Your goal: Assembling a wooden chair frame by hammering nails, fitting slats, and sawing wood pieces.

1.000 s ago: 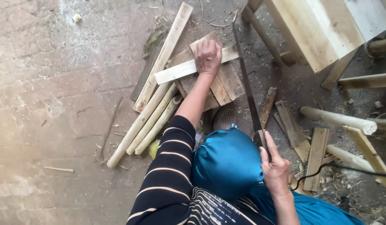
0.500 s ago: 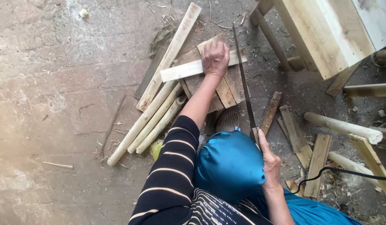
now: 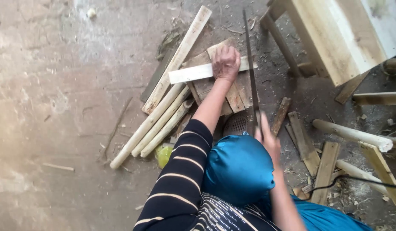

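Concrete floor (image 3: 57, 85), wooden bench (image 3: 335, 38) at upper right, round poles (image 3: 155, 124) and loose slats beside a small plank platform (image 3: 232, 94). Pale wood strip (image 3: 193, 73) lies across the platform, left hand (image 3: 226, 63) pressing down on it, palm flat. Right hand (image 3: 268, 139), blurred, clenched around handle of a long dark blade (image 3: 250, 68) standing just right of the strip.
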